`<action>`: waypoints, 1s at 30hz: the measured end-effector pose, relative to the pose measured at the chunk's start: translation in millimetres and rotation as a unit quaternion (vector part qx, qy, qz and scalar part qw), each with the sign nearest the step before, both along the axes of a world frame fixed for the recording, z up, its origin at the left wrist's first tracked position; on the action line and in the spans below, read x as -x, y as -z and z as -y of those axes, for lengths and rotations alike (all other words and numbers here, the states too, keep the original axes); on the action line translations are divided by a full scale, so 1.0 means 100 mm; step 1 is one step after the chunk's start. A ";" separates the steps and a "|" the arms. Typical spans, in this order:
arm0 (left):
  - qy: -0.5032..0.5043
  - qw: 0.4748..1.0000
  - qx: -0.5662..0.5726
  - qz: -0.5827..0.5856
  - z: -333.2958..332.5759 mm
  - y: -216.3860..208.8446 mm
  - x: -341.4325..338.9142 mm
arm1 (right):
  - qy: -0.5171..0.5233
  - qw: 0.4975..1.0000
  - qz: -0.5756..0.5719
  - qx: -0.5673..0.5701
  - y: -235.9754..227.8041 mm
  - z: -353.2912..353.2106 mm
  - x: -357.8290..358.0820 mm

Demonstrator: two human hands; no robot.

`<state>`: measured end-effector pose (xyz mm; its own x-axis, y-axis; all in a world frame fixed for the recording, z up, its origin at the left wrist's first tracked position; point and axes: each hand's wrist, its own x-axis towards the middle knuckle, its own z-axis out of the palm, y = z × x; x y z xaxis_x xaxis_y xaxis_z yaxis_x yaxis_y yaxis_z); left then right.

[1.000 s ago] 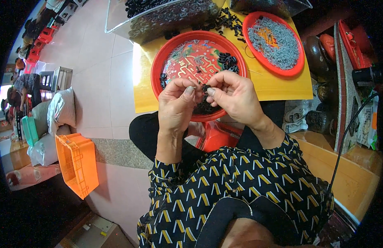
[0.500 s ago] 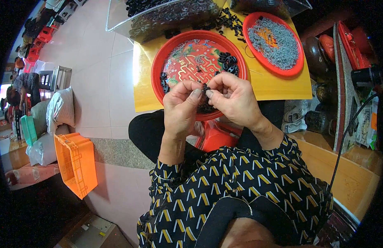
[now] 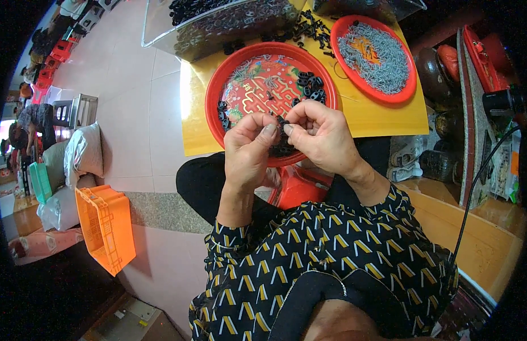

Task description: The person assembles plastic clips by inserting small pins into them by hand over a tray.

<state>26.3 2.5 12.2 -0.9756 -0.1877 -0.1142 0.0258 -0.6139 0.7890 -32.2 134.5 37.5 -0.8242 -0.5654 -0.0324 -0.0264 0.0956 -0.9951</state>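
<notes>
My left hand (image 3: 249, 142) and my right hand (image 3: 320, 135) meet over the near edge of a red round tray (image 3: 214, 85). Pinched between the fingertips of both is a small black plastic part (image 3: 282, 123), mostly covered by the fingers. In the tray lie black oval parts with holes (image 3: 311, 85) at the right, a smaller group of black parts (image 3: 223, 115) at the left, and a few grey screws (image 3: 246, 67) toward the far left. More black pieces sit beneath my hands, partly hidden.
A second red tray (image 3: 413, 79) full of grey screws stands at the right on the yellow table top (image 3: 382, 122). Loose black pegs (image 3: 314, 28) lie between the trays. Behind is a clear bin (image 3: 218, 34) of black parts. An orange crate (image 3: 118, 227) stands on the floor at left.
My hands stay nearly in place, still pinching the black part. The view has shifted a little, so the trays and bin appear slightly farther left.
</notes>
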 end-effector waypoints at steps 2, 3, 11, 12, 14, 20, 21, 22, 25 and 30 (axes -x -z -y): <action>0.003 1.000 0.008 0.001 -0.02 0.00 0.01 | 0.002 1.000 -0.010 -0.006 0.02 -0.01 0.01; 0.003 1.000 0.008 0.001 -0.02 0.00 0.01 | 0.000 1.000 -0.020 -0.010 0.03 -0.01 0.01; -0.018 0.994 0.104 0.013 -0.10 0.00 0.01 | 0.028 0.998 -0.058 0.002 0.09 -0.03 -0.04; -0.024 0.991 0.128 0.011 -0.12 -0.02 0.01 | 0.037 0.998 -0.059 0.009 0.11 -0.04 -0.05; -0.025 0.990 0.141 0.014 -0.17 -0.04 0.05 | 0.043 0.998 -0.050 -0.001 0.13 -0.07 -0.04; 0.029 0.977 0.197 0.074 -0.16 -0.01 0.17 | 0.045 0.998 0.024 0.021 0.20 -0.20 0.08; 0.020 0.974 0.216 0.062 -0.15 -0.03 0.22 | 0.043 0.995 0.080 0.044 0.20 -0.23 0.11; 0.012 0.971 0.235 0.050 -0.14 -0.05 0.27 | 0.075 0.993 0.070 0.057 0.20 -0.27 0.14; -0.067 0.844 0.531 -0.049 0.00 0.11 0.47 | 0.119 0.991 0.051 0.041 0.19 -0.44 0.26; -0.002 0.692 0.717 -0.083 -0.07 0.12 0.65 | 0.124 0.990 0.050 0.050 0.18 -0.50 0.26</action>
<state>-39.0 9.5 -0.3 -0.9518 0.0059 0.3067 0.1893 0.7980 0.5721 -58.2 184.9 19.3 -0.9335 -0.3505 -0.0754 0.0854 -0.0132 -0.9963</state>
